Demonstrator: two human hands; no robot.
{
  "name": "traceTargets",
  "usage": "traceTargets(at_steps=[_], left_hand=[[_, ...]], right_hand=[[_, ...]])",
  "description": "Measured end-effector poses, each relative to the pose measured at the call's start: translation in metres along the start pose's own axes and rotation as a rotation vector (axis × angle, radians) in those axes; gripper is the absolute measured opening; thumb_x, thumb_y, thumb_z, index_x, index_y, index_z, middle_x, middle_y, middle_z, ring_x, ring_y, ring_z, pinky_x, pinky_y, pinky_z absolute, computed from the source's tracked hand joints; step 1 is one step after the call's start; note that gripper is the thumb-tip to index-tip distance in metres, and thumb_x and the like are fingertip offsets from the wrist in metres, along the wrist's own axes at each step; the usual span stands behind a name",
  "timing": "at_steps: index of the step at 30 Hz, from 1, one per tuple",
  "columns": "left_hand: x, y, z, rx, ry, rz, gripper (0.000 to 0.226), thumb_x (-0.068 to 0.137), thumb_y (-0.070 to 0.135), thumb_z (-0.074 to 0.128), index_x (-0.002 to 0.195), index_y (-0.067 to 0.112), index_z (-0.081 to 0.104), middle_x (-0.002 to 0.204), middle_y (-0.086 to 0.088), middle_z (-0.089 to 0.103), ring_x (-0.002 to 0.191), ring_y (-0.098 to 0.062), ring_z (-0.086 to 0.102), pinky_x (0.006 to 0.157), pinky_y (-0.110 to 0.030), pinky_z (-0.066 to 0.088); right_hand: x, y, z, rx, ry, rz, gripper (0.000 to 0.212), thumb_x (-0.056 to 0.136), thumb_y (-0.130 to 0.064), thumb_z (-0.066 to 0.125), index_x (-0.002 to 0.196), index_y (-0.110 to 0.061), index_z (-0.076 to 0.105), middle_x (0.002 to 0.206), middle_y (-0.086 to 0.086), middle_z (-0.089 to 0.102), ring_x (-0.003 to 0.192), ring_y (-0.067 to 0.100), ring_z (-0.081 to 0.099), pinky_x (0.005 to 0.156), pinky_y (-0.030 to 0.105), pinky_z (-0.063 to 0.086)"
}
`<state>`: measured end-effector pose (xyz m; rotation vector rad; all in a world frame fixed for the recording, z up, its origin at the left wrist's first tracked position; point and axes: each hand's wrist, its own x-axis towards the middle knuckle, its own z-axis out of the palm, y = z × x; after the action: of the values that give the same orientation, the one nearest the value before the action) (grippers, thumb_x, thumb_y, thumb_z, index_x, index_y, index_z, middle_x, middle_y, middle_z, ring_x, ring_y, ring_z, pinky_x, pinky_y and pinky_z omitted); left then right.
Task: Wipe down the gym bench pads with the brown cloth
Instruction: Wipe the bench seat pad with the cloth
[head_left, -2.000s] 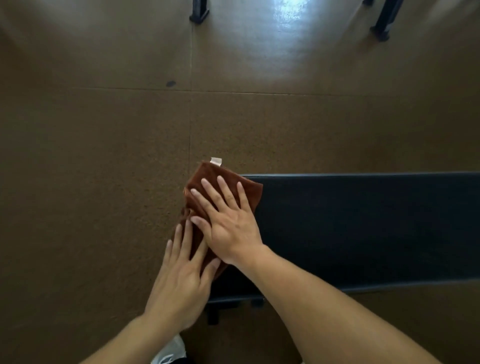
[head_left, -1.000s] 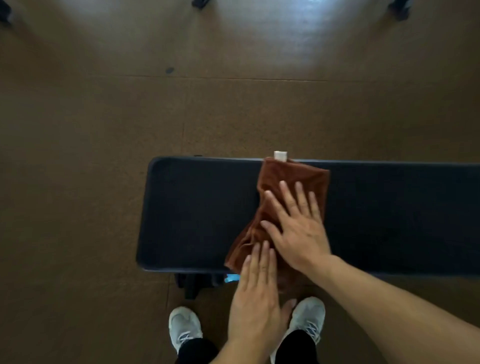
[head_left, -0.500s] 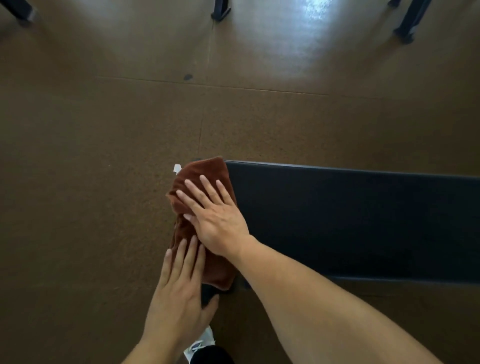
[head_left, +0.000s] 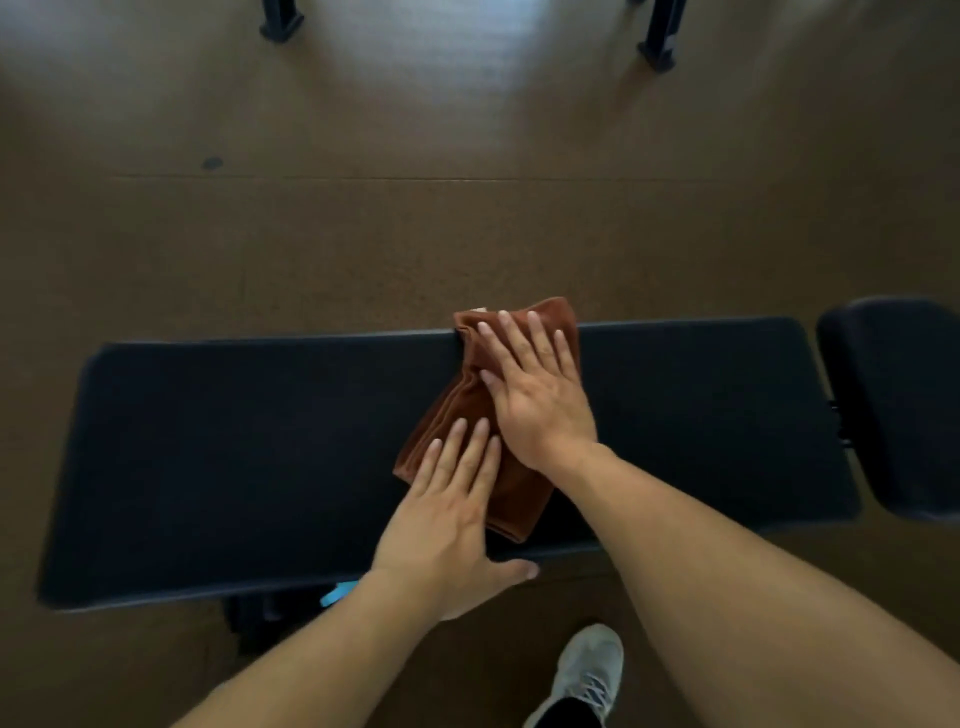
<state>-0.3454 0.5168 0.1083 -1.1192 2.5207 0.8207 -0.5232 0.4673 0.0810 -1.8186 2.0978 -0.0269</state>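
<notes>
Half a second ago the brown cloth (head_left: 491, 415) sat at the left end of the long bench pad (head_left: 234, 457), with both hands on it; now it lies near the middle of that pad, a little right of centre, so the cloth has swept back along the surface. A second before that it was also mid-pad, which suggests repeated back-and-forth strokes rather than a single pass. The right hand (head_left: 537, 400) lies flat on the far half of the cloth, fingers straight and slightly spread, their tips reaching the pad's far edge where the cloth folds over it. The left hand (head_left: 449, 525) lies flat on the near half, fingers straight and together, thumb stretched out along the pad's near edge. Neither hand grips the cloth; both press it down with open palms. Judging by this, the left and middle stretch of the long pad has been covered, while its right portion and the separate smaller pad (head_left: 898, 405) at the right, set just beside it across a narrow gap, probably remain to be wiped. There are no containers in view: no bucket, bottle or bin, and nothing that holds anything. Below the pad's near edge a small blue piece (head_left: 336, 594) shows on the frame, and a pale shoe (head_left: 587, 670) stands on the brown floor (head_left: 311, 234).
</notes>
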Motion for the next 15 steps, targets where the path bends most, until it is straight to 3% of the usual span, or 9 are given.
traceTargets(at_steps=[6,11,13,15], left_hand=[[0.047,0.126,0.035,-0.038,-0.054,0.061,0.12,0.087,0.082,0.043,0.155,0.016,-0.032,0.158,-0.001,-0.046,0.142,-0.019,-0.049,0.124,-0.045,-0.019],[0.03,0.151,0.064,0.011,-0.036,0.027,0.108,0.099,0.064,0.043,0.151,0.012,-0.036,0.154,-0.004,-0.053,0.138,-0.02,-0.053,0.119,-0.043,-0.026],[0.017,0.136,0.077,0.056,0.042,0.071,0.106,0.097,0.06,0.049,0.158,0.007,-0.02,0.166,-0.011,-0.033,0.146,-0.022,-0.043,0.121,-0.044,-0.017],[-0.003,0.106,0.088,0.086,0.015,0.117,0.11,0.086,0.059,0.065,0.161,0.001,0.009,0.171,-0.018,-0.005,0.156,-0.028,-0.019,0.126,-0.045,-0.004]], right_hand=[[-0.066,0.129,-0.021,0.035,0.017,0.143,0.055,0.11,-0.051,0.008,0.162,-0.041,-0.004,0.171,-0.014,-0.015,0.154,0.008,-0.025,0.128,0.042,-0.011],[-0.107,0.141,-0.005,0.024,0.067,0.18,0.056,0.109,-0.051,0.01,0.164,-0.038,0.006,0.173,-0.009,-0.004,0.158,0.013,-0.016,0.129,0.045,-0.004],[-0.116,0.13,0.002,0.012,0.085,0.173,0.056,0.11,-0.05,0.014,0.164,-0.035,0.011,0.173,-0.007,0.001,0.159,0.015,-0.011,0.129,0.047,0.0],[-0.12,0.106,0.012,-0.005,0.085,0.124,0.056,0.11,-0.048,0.016,0.164,-0.033,0.013,0.173,-0.005,0.004,0.16,0.017,-0.008,0.129,0.049,0.002]])
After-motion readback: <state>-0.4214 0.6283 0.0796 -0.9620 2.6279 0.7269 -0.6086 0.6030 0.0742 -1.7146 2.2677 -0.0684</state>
